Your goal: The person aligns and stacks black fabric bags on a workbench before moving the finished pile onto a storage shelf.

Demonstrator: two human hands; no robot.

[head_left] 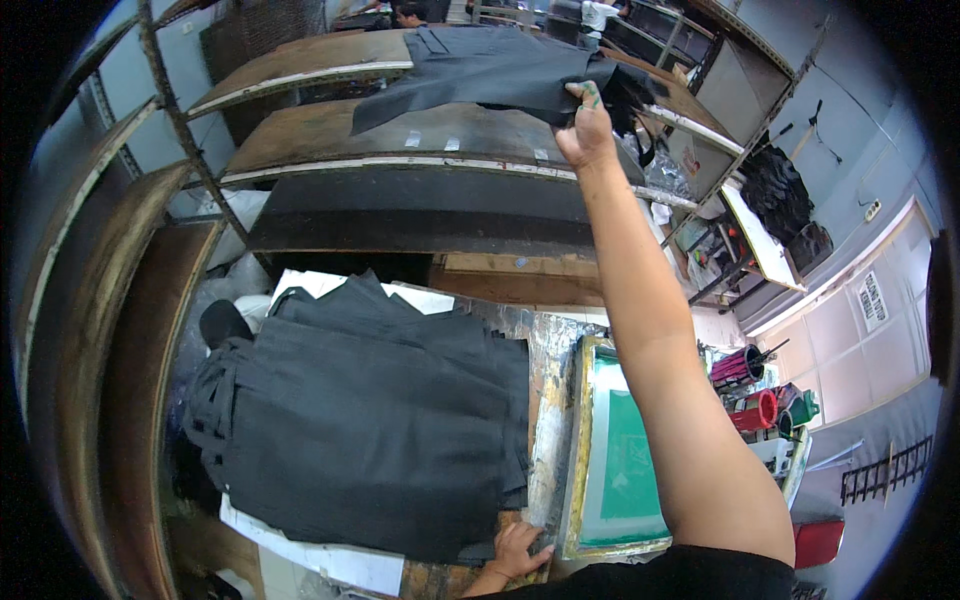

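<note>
My right arm reaches up and away, and my right hand (588, 130) is closed on the edge of a black fabric sheet (490, 80). That sheet lies over the upper shelf, its near left corner drooping past the board. Green stains show on my fingers. Low in the view, my left hand (517, 553) rests on the worn worktable (548, 420) with its fingers apart, holding nothing. Just beyond it is a thick stack of black fabric pieces (370, 420), with white sheets partly under it. A screen-printing frame (580, 450) with a green mesh lies right of the stack.
A metal rack with wooden shelves (330, 135) spans the far side, with more boards (130, 290) along the left. Ink tubs (752, 410) and a purple container (737, 368) stand at the right. People (598, 18) are in the background. A red box (818, 542) sits lower right.
</note>
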